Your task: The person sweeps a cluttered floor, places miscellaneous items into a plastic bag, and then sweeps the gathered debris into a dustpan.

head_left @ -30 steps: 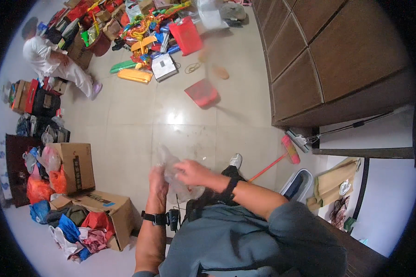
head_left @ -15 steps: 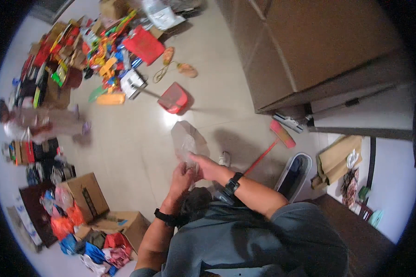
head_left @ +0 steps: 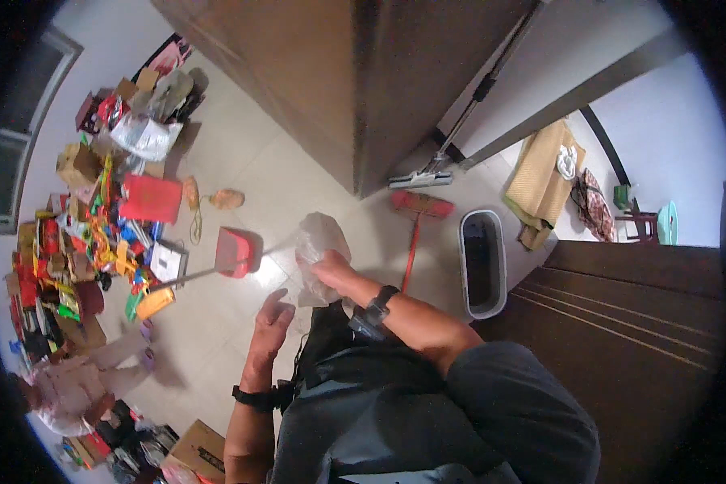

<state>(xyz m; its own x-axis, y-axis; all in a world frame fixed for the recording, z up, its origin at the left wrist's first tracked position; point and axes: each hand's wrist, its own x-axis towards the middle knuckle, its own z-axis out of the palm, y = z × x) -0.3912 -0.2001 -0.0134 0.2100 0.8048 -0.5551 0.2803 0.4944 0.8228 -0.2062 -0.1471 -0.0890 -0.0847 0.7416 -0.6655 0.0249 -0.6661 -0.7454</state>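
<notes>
Now, at the left edge of the frame, we see a long heap of mixed goods (head_left: 97, 242), with a flat red bag (head_left: 151, 199) lying on its inner side. Below it, in the lower left, a co-worker in pale clothes (head_left: 77, 383) shows blurred, and a cardboard box (head_left: 198, 452) sits near the bottom edge. Left of centre, a red dustpan (head_left: 232, 254) rests on the floor, apart from our hands.

Our left hand (head_left: 274, 315) is just left of the middle, its fingers loosely bent, its thumb apart, and nothing visible in its grasp. Half a second ago it was up against our right hand at the clear plastic bag (head_left: 321, 232); it has since come away, so we judge that the bag now depends on one hand. That bag is at the centre of the frame, above the floor, with our right hand (head_left: 332, 270) closed on its film; we cannot tell whether anything is inside.

Our view has also swung rightward, bringing a red-handled broom (head_left: 422, 205) and a pale-rimmed bin (head_left: 503, 266) nearer the middle, both right of the bag and apart from it. Farther right, a tan mat (head_left: 540, 173) lies in the upper right.
</notes>
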